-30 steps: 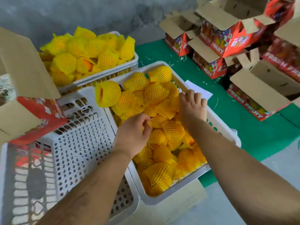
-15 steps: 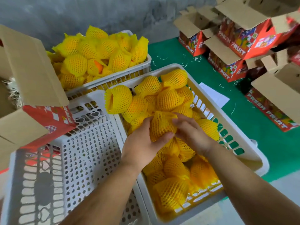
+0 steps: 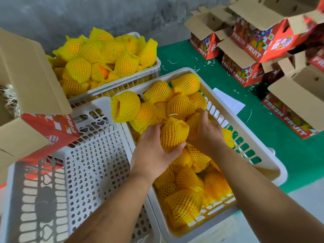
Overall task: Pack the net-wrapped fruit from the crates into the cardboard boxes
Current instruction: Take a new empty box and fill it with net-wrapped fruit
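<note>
Net-wrapped fruit (image 3: pixel 173 135) is lifted just above the pile in the near white crate (image 3: pixel 273 174), the left hand (image 3: pixel 156 151) cupped under and around it, its grip clamped on the foam net. The right hand (image 3: pixel 205 135) is pressed into the pile just beside it; its fingers curl round another wrapped fruit, though whether that grip is fully closed I cannot tell.

The foam sleeve is loose and open at the top, so a grip on the net alone could let the fruit slide out, or leave the sleeve bunched. The pile is heaped and uneven: pulling one piece out could roll its neighbours. One wrapped fruit (image 3: pixel 125 106) already perches on the crate's left rim and looks likely to tip into the empty perforated crate (image 3: pixel 94 165) beside it.

The near crate is well filled with yellow-netted fruit. The far crate (image 3: pixel 154 67) behind it is heaped above its rim with the same. The open cardboard box (image 3: pixel 29 81) at the left shows shredded padding inside and no fruit that I can see. More empty red boxes (image 3: pixel 252 48) marked FRESH FRUIT stand open on the green mat (image 3: pixel 189 55) at the right, well apart from the hands.
</note>
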A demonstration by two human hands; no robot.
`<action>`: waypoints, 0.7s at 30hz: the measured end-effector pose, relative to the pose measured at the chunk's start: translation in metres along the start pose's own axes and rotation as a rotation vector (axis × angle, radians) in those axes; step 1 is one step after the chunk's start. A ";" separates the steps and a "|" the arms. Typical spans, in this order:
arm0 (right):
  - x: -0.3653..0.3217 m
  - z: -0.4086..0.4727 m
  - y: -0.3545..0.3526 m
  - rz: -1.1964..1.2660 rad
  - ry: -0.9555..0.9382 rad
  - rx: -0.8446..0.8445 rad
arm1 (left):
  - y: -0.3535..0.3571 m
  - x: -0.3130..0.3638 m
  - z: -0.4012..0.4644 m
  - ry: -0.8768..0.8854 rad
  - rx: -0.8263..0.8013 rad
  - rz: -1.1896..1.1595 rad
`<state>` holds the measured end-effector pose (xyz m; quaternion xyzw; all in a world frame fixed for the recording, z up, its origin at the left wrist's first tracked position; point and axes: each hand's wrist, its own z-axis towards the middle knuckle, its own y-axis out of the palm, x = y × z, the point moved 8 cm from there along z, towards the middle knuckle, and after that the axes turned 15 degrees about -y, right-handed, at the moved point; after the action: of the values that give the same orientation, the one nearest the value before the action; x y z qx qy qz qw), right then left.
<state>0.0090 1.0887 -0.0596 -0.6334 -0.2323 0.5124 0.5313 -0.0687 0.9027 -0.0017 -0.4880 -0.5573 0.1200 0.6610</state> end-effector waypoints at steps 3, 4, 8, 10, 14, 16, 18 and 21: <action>-0.001 -0.005 0.007 -0.107 -0.049 -0.111 | 0.000 0.002 0.000 0.005 0.002 0.003; 0.001 -0.007 0.004 -0.071 -0.035 -0.090 | 0.000 0.002 0.000 0.004 0.004 0.010; -0.008 -0.019 -0.031 0.006 0.012 0.088 | -0.002 0.002 0.001 -0.013 0.000 -0.002; -0.016 -0.037 -0.047 0.139 0.112 0.180 | -0.007 0.002 -0.003 -0.011 0.003 -0.074; -0.052 -0.085 -0.053 0.648 0.276 0.267 | -0.024 0.001 -0.030 0.013 -0.068 -0.353; -0.085 -0.109 -0.055 0.735 0.283 0.316 | -0.038 -0.007 -0.056 0.004 -0.157 -0.605; -0.124 -0.129 -0.054 0.840 0.241 0.383 | -0.057 -0.028 -0.084 -0.048 -0.185 -0.820; -0.185 -0.144 -0.034 1.118 0.201 0.410 | -0.089 -0.079 -0.125 -0.247 -0.137 -1.000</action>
<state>0.0782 0.8819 0.0328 -0.5898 0.2905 0.6858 0.3122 -0.0241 0.7395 0.0306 -0.1865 -0.8028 -0.1903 0.5334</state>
